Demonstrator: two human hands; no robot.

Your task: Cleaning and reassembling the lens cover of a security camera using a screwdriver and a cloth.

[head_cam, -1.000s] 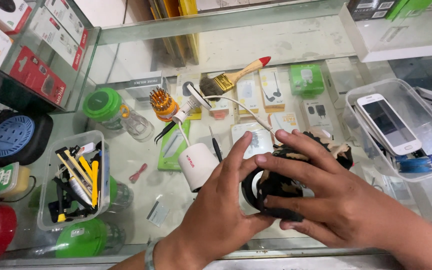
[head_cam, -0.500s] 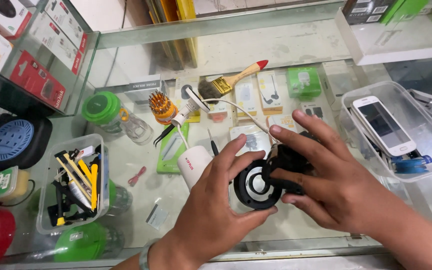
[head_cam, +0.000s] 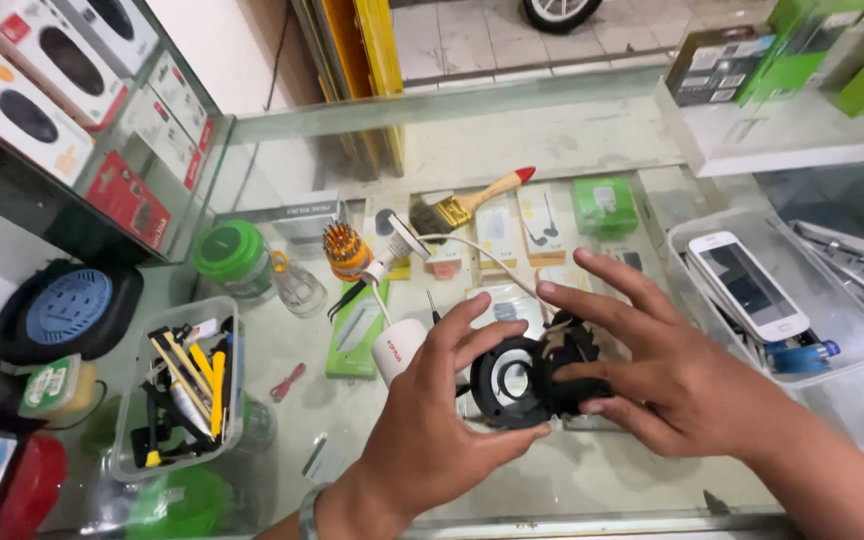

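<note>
Looking down through the head view, I see a black speaker (head_cam: 512, 383) held above the glass counter (head_cam: 592, 140). My left hand (head_cam: 432, 430) clamps its rim, thumb below and fingers curled over the top. My right hand (head_cam: 672, 375) grips the rear part, fingers spread apart. A white phone (head_cam: 747, 285) lies in a clear tray (head_cam: 852, 345) well to the right.

Glass counter (head_cam: 592, 140) carries: brush (head_cam: 467, 206), green jar (head_cam: 234, 258), bit holder (head_cam: 344, 250), white cable (head_cam: 472, 250), tool tub (head_cam: 180, 385), phone tray (head_cam: 832, 310), blue speaker (head_cam: 67, 310), red clip (head_cam: 287, 382).
</note>
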